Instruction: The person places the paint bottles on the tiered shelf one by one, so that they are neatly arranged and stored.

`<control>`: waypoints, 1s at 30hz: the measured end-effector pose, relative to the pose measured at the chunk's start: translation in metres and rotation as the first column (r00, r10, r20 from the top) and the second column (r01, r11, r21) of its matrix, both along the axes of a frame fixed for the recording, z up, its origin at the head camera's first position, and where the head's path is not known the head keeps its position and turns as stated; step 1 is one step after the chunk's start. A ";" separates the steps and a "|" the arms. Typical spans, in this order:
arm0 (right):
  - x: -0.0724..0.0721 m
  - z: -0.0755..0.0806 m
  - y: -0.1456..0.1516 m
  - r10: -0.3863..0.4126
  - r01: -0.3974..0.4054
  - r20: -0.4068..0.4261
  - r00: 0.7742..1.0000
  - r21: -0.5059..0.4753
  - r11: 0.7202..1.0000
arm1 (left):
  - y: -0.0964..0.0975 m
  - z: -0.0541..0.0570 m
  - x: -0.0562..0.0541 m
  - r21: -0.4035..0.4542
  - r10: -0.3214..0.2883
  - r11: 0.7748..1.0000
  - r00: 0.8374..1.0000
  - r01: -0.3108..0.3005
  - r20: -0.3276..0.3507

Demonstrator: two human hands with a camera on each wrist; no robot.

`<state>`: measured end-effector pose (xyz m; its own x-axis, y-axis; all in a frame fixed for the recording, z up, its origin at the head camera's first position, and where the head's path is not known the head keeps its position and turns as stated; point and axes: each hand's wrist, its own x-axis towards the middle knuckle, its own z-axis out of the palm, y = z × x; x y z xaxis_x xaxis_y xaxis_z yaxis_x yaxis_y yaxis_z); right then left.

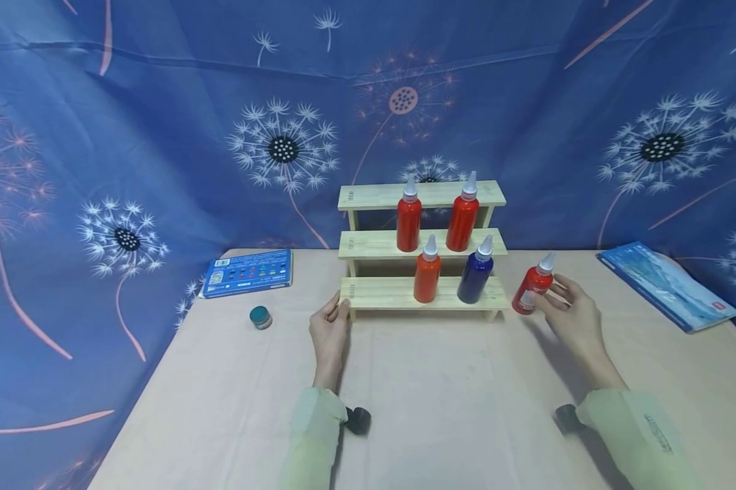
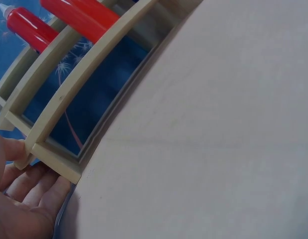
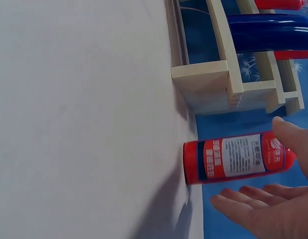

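A three-tier wooden display rack [image 1: 374, 294] stands at the back of the table. My left hand [image 1: 330, 333] holds the left end of its lowest step, with the thumb at the board and the fingers by the leg [image 2: 57, 162]. To the right of the rack, a red bottle [image 1: 532, 291] with a white label and pointed grey cap stands on the table. Around it is my right hand [image 1: 573, 320]. In the right wrist view the thumb [image 3: 288, 132] overlaps the bottle, while the fingers [image 3: 243, 201] lie extended and apart from it.
On the rack's middle step are two red bottles [image 1: 408, 221]; on the lowest are an orange-red bottle [image 1: 426, 279] and a dark blue bottle [image 1: 475, 278]. A small green-lidded jar [image 1: 260, 317] and a blue box [image 1: 248, 273] lie left, a blue pad [image 1: 668, 286] right. Behind hangs a blue curtain [image 1: 190, 136].
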<state>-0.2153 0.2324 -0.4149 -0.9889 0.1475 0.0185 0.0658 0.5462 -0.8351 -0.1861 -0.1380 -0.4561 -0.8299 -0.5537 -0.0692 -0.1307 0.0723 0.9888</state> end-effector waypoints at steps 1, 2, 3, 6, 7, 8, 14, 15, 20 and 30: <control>-0.003 0.000 -0.002 -0.004 0.004 0.009 1.000 -0.004 1.000 | 0.000 0.000 0.000 -0.001 0.002 1.000 1.000 -0.002 0.002; -0.006 -0.001 -0.004 -0.006 0.007 0.020 1.000 -0.011 1.000 | -0.001 0.000 0.000 -0.002 0.004 1.000 1.000 -0.004 0.002; -0.010 -0.001 -0.005 -0.007 0.008 0.029 1.000 -0.010 1.000 | -0.001 -0.001 0.000 -0.001 0.005 1.000 1.000 -0.005 0.001; -0.017 -0.002 -0.009 -0.013 0.013 0.046 0.999 0.004 1.000 | -0.001 -0.002 -0.001 0.002 0.008 1.000 1.000 -0.008 0.004; -0.019 -0.002 -0.010 -0.014 0.013 0.044 0.999 0.011 1.000 | -0.001 -0.002 -0.001 0.002 0.007 1.000 1.000 -0.007 0.004; -0.020 -0.002 -0.011 -0.015 0.015 0.044 0.999 0.018 1.000 | -0.001 -0.002 -0.001 0.002 0.007 1.000 1.000 -0.007 0.001; -0.021 -0.004 -0.013 -0.033 0.032 0.036 0.999 0.020 0.999 | 0.000 -0.003 -0.002 -0.003 0.009 1.000 1.000 -0.009 -0.014; -0.020 -0.004 -0.013 -0.035 0.034 0.035 0.999 0.021 0.999 | -0.001 -0.003 -0.002 0.000 0.007 1.000 1.000 -0.007 -0.013; -0.012 -0.002 -0.012 -0.044 0.042 0.032 0.999 0.045 0.998 | -0.002 -0.002 -0.003 0.008 -0.008 1.000 1.000 0.008 -0.008; 0.022 0.016 -0.018 0.012 -0.012 0.007 1.000 0.080 0.997 | -0.001 -0.001 -0.003 0.004 -0.007 1.000 1.000 0.007 -0.005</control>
<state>-0.1930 0.2149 -0.3985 -0.9907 0.1339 0.0231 0.0643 0.6120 -0.7882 -0.1888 -0.1393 -0.4569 -0.8341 -0.5475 -0.0672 -0.1254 0.0696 0.9897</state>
